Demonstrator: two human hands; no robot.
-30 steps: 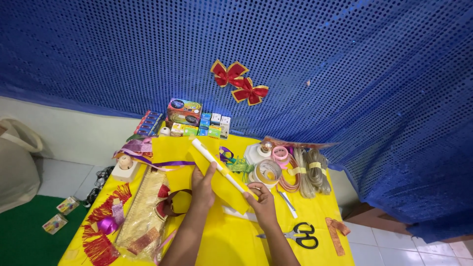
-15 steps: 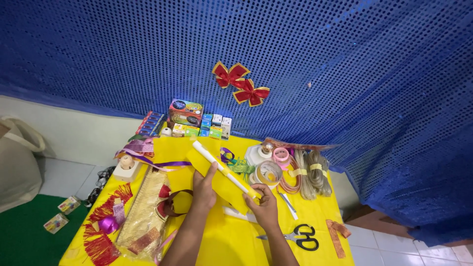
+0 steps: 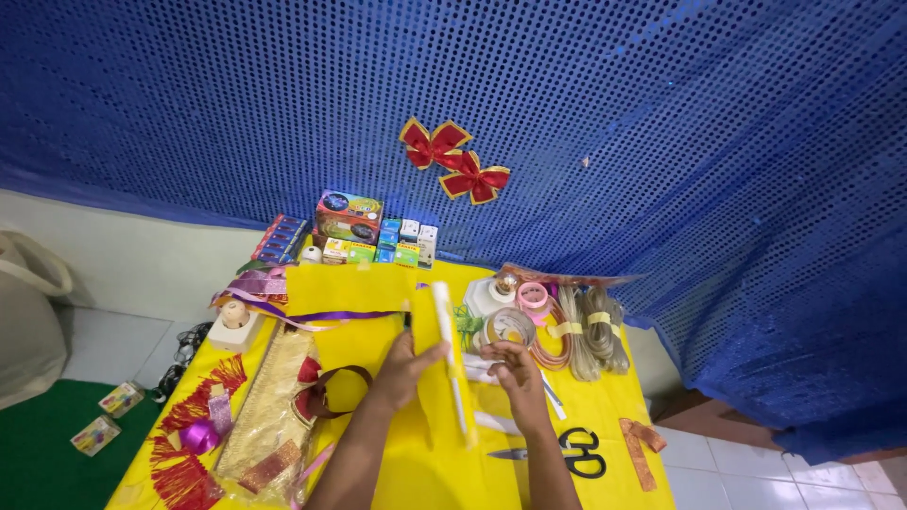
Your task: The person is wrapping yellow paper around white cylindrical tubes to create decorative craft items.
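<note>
A thin white stick (image 3: 449, 349) lies along a folded yellow paper sheet (image 3: 436, 397), held upright above the yellow table (image 3: 605, 416). The left hand (image 3: 406, 364) pinches both; the right hand (image 3: 515, 373) touches the sheet's edge, fingers curled. Black scissors (image 3: 567, 449) lie near.

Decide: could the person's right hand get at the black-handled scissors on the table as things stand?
Probably yes. The scissors lie uncovered on the yellow table, just right of the right hand, though that hand touches the yellow paper.
</note>
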